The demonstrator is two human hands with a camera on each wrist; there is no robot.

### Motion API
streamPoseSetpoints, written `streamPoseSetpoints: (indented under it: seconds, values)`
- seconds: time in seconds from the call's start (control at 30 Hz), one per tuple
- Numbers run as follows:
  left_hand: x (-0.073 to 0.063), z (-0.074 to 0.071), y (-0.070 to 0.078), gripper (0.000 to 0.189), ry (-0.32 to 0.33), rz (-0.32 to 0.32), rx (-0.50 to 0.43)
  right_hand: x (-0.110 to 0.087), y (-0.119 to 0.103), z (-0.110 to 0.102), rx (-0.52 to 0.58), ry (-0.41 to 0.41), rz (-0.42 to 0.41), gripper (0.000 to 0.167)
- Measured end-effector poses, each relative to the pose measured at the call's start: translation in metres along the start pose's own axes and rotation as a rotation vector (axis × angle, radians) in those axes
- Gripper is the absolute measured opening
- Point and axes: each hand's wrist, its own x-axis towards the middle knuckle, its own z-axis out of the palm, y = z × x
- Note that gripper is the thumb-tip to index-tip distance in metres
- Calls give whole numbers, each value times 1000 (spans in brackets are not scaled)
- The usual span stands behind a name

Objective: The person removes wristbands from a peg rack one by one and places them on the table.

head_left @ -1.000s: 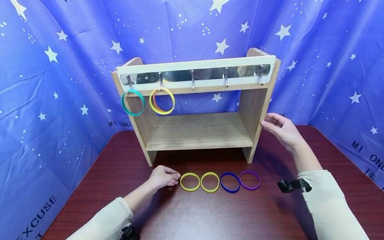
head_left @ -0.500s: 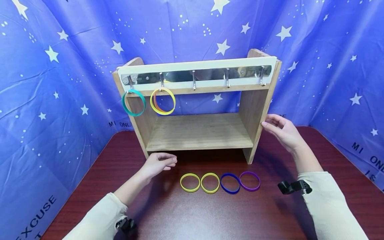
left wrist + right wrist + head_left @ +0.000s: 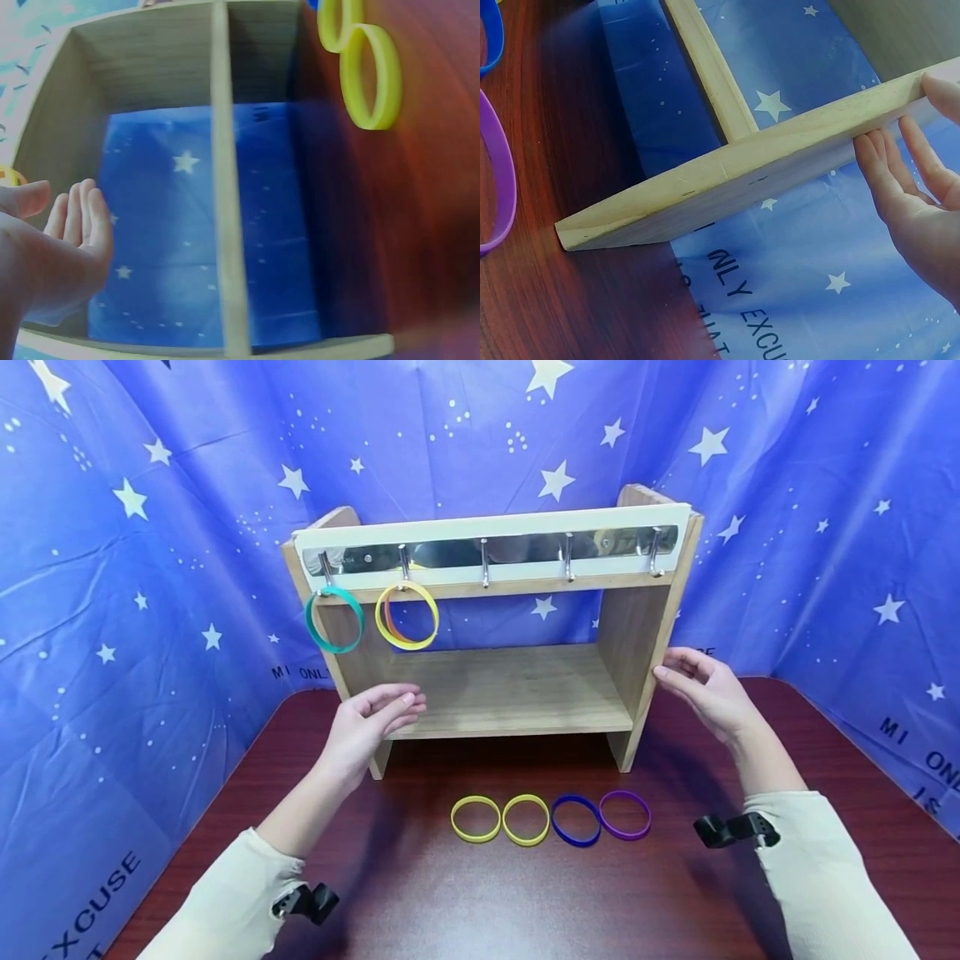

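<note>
My left hand [image 3: 363,731] is in the air before the left side of the wooden shelf [image 3: 510,693], palm inward, holding nothing. My right hand [image 3: 708,697] touches the shelf's right side panel [image 3: 727,169], thumb at the front edge and fingertips on the outer face. From the leftmost hook [image 3: 325,567] hangs a green wristband [image 3: 335,651]. On the second hook [image 3: 404,562] hang a yellow wristband [image 3: 408,647] and an orange wristband [image 3: 387,620]. A row on the table holds two yellow wristbands [image 3: 476,840], a blue wristband [image 3: 576,843] and a purple wristband [image 3: 625,837].
The hook strip [image 3: 442,554] runs across the shelf's top front, with three bare hooks toward the right. Underneath is a dark red table [image 3: 480,910]. A blue star-patterned curtain [image 3: 465,443] surrounds it behind and at both sides.
My left hand has risen from beside the left yellow wristband on the table, up and leftward to the shelf's front, its fingers spreading. The right hand keeps its place at the side panel.
</note>
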Motion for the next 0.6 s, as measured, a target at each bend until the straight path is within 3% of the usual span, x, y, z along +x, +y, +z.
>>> streamPoseSetpoints:
  seconds: [0.13,0.27,0.4,0.6]
  values:
    - [-1,3,17,15,15,64,-139,1,0,0,-6,-2,-1,27]
    - [3,8,29,13,21,95,-246,1,0,-1,-8,-4,-4,27]
    - [6,12,36,14,52,71,-286,2,0,-1,-4,-5,0,27]
    - [10,17,40,19,100,-16,-389,2,0,-1,-8,0,13,27]
